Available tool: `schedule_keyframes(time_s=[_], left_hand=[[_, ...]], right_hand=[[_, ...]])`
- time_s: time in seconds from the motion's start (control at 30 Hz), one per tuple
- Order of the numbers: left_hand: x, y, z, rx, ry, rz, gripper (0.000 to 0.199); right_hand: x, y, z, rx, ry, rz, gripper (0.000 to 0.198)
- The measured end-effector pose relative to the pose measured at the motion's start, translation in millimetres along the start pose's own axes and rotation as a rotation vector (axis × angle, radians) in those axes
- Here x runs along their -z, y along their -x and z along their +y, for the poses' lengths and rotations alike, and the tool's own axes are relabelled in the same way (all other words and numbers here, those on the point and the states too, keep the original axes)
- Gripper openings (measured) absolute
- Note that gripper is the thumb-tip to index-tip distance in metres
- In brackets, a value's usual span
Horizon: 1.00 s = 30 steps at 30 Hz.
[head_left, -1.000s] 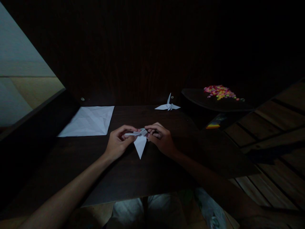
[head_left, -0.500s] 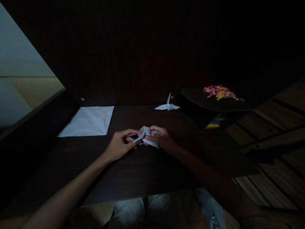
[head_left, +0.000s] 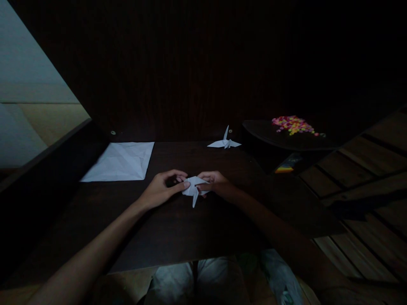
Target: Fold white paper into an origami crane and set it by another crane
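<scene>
Between my hands is a folded piece of white paper (head_left: 192,185), with one narrow strip pointing down toward me. My left hand (head_left: 163,186) pinches its left side, thumb on top and fingers curled behind. On the right side, my right hand (head_left: 218,184) grips the same paper, its thumb lying across the front near the strip. The fingers under the paper are partly hidden. Beyond my hands, at the back of the dark tabletop, stands a white origami crane (head_left: 226,144) with its wings spread.
A creased white paper sheet (head_left: 124,163) lies at the back left. On the right, a raised curved shelf (head_left: 254,129) carries a heap of small colourful pieces (head_left: 294,125). A dark panel (head_left: 178,76) rises behind the tabletop (head_left: 152,241), and a low side wall (head_left: 41,165) bounds it at left.
The folded paper has been turned in my hands: its narrow strip now points down toward me instead of to the lower left. Both hands have shifted their grip slightly.
</scene>
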<state>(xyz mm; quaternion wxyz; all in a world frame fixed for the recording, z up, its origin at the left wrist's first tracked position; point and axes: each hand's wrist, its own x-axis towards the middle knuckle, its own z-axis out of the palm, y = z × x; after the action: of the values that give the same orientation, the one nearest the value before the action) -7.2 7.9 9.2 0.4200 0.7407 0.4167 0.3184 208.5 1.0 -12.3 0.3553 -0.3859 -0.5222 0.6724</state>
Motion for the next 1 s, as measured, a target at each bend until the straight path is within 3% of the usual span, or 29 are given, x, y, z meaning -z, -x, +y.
schedule_keyframes(time_s=[0.27,0.47,0.63,0.8,1.0], left_hand=[[-4.8,-0.7,-5.6,0.143,0.126,-0.012,0.032],[-5.0,-1.6,-6.0,0.142,0.110,0.055,0.032],[-1.4,-2.5,-2.7,0.155,0.102,-0.042,0.027],[-2.1,-1.0,2.4,0.172,0.235,-0.125,0.029],[-3.3,1.8,0.5,0.195,0.330,-0.065,0.031]], right_hand=[[-0.5,1.2,1.1,0.165,0.148,0.229,0.022],[-8.9,7.4,-6.7,0.195,0.240,0.347,0.032],[-10.0,10.3,-8.1,0.258,0.280,0.388,0.039],[-6.1,9.5,-7.3,0.262,0.134,0.370,0.045],[-11.8,2.5,-3.9,0.229,-0.263,0.406,0.034]])
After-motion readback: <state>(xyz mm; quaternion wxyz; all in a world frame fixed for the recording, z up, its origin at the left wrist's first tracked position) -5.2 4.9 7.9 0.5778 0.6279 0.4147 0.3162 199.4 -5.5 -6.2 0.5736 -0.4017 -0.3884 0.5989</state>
